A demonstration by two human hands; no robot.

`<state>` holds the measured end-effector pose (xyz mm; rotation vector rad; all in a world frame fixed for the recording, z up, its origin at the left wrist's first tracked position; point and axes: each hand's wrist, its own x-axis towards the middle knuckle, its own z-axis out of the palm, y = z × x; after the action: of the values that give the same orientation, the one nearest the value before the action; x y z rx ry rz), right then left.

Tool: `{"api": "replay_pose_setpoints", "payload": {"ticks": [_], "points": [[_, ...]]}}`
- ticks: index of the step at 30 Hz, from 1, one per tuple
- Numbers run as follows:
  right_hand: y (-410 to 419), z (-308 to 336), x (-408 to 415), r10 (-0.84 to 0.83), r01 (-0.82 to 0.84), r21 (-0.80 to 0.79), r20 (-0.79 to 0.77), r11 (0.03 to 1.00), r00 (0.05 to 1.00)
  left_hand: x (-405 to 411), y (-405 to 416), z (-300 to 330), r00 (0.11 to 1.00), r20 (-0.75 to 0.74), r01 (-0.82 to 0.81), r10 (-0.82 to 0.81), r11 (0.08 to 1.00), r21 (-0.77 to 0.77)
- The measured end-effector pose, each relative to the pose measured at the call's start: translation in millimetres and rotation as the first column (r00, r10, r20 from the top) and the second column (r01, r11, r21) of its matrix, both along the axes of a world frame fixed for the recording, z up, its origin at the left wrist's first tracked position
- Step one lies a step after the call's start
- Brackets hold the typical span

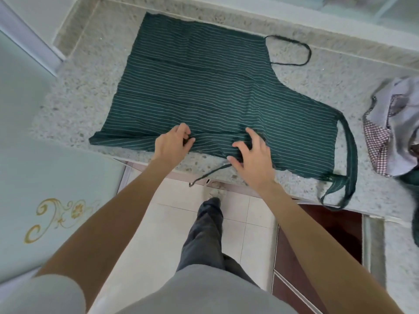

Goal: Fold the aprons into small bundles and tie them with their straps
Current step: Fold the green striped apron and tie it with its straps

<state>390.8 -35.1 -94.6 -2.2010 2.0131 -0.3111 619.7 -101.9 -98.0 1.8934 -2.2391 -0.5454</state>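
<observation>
A dark green apron (204,87) with thin white stripes lies spread flat on the speckled stone counter (79,91). Its neck loop (350,155) lies at the right and reaches over the counter's front edge. One waist strap (294,51) curls on the counter at the back right; the other strap (208,175) hangs off the front edge. My left hand (172,143) pinches the cloth at the apron's near edge. My right hand (251,155) rests on the near edge with fingers spread and bent, beside where the hanging strap starts.
A crumpled pile of other cloth (394,128), pale lilac with a red-checked piece, sits at the counter's right end. A pale green appliance (45,189) with gold scrollwork stands at the left. A raised ledge (249,17) runs behind the apron. Tiled floor and my legs are below.
</observation>
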Motion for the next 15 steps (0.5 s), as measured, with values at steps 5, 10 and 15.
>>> {"api": "replay_pose_setpoints", "payload": {"ticks": [5, 10, 15], "points": [[-15, 0, 3, 0.072, -0.045, 0.186, -0.142, 0.981, 0.987, -2, 13, -1, 0.978, 0.149, 0.128, -0.146, 0.984, 0.125], [-23, 8, -3, 0.051, -0.048, 0.042, -0.067, 0.998, 0.996, -21, 18, -11, 0.97, 0.223, 0.083, -0.099, 0.993, 0.079], [-10, 36, -3, 0.006, 0.021, -0.148, 0.179, 0.989, 0.984, -46, 26, -8, 0.998, 0.015, 0.054, -0.053, 0.997, -0.057]]}}
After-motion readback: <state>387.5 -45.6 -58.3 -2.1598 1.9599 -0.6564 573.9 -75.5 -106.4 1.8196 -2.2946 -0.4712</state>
